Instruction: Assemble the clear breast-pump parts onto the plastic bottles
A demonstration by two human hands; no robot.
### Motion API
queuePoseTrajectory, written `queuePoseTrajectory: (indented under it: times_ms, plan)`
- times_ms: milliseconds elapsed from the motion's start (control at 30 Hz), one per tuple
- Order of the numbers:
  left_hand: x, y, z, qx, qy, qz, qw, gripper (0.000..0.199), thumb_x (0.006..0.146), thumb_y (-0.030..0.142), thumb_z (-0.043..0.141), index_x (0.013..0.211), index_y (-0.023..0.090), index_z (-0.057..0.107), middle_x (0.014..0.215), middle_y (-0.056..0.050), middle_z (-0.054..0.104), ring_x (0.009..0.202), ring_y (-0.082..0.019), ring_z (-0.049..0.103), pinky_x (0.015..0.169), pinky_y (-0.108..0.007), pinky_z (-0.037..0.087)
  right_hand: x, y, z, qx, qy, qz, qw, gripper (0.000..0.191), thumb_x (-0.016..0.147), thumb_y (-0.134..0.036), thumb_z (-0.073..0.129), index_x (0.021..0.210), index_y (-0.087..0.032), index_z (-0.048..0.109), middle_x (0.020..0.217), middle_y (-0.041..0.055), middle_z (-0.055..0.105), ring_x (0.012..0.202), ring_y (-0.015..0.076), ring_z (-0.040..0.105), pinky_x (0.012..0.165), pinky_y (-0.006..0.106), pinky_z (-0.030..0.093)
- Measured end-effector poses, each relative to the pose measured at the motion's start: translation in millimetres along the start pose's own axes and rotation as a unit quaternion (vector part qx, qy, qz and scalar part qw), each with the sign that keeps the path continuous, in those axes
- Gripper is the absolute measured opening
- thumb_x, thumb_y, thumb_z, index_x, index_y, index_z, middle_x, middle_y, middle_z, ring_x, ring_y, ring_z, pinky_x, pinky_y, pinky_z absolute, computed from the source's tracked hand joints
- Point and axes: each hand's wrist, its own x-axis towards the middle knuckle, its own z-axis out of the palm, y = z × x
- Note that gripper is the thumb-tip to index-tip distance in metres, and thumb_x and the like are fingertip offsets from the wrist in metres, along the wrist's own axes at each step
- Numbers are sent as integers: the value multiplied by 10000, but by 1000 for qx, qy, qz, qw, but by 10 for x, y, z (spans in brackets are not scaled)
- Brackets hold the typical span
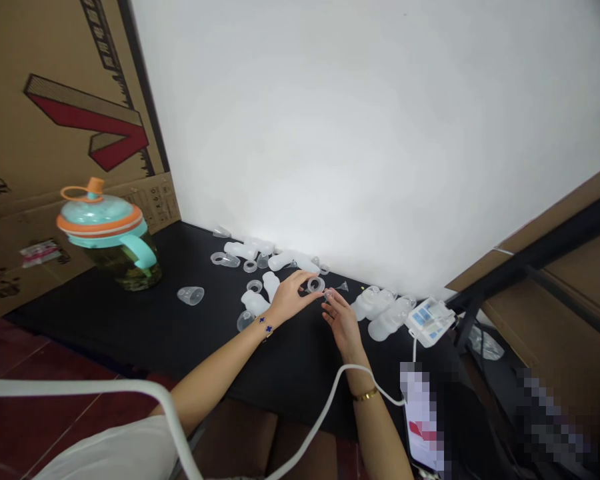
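My left hand (pixel 291 295) pinches a translucent bottle collar ring (pixel 315 285) between thumb and fingers. Just to its right, my right hand (pixel 342 321) grips a small clear piece (pixel 329 293) with its fingertips; it looks like a bottle teat, but its shape is partly hidden. Loose white bottles (pixel 255 303) lie beside my left wrist, with a clear cap (pixel 245 321) and another collar ring (pixel 255 287) close by. A clear funnel-shaped teat (pixel 342 287) rests behind my right hand. Several assembled bottles (pixel 391 319) lie in a row to its right.
A teal and orange lidded jug (pixel 111 233) stands at the left, near a clear cap (pixel 191 295). More bottle parts (pixel 243 250) line the white wall (pixel 330 133). At the right are a white power strip (pixel 431 321), a phone (pixel 423 427) and a white cable (pixel 330 400) crossing in front.
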Motion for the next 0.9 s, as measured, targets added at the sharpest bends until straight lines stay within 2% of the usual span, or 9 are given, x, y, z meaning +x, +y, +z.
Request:
queuePoseTrajectory:
  times_ms: [167, 267, 367, 533, 900]
  plan:
    - [-12, -10, 18, 7, -22, 9, 1000, 392, 882, 378, 734, 1238, 234, 654, 1174, -67, 683, 1039, -216, 666, 771, -303, 605, 12, 20, -23, -9, 17, -24, 1000, 392, 689, -243, 881, 1062, -262, 763, 1111, 7, 761, 697, 109, 657, 585, 224, 543]
    - [-13, -18, 18, 18, -34, 11, 999, 382, 881, 350, 730, 1238, 235, 654, 1191, -68, 691, 1019, -218, 677, 763, -311, 608, 10, 17, -20, -16, 24, -43, 999, 401, 669, -224, 883, 1047, -258, 754, 1149, 10, 749, 681, 106, 639, 569, 229, 532]
    - [-13, -17, 15, 21, -42, 10, 999, 366, 878, 330, 726, 1225, 236, 658, 1198, -67, 697, 1017, -221, 684, 753, -313, 609, 7, 9, -18, -10, 30, -50, 998, 419, 656, -227, 893, 1047, -255, 747, 1106, 0, 747, 674, 96, 625, 559, 215, 523]
    - [-14, -16, 20, 15, -49, 7, 999, 372, 875, 346, 721, 1228, 248, 659, 1187, -59, 703, 1041, -222, 681, 747, -307, 610, 11, -1, -18, -3, 33, -40, 999, 377, 701, -293, 882, 1044, -255, 732, 1011, -1, 761, 670, 113, 647, 547, 227, 532]
    - [-28, -20, 40, 19, -49, 6, 999, 405, 870, 387, 730, 1244, 245, 661, 1179, -60, 710, 1017, -217, 689, 751, -299, 605, 11, 7, 5, 11, 17, -13, 1000, 316, 757, -370, 841, 1021, -239, 727, 1073, 26, 775, 667, 121, 677, 532, 226, 523]
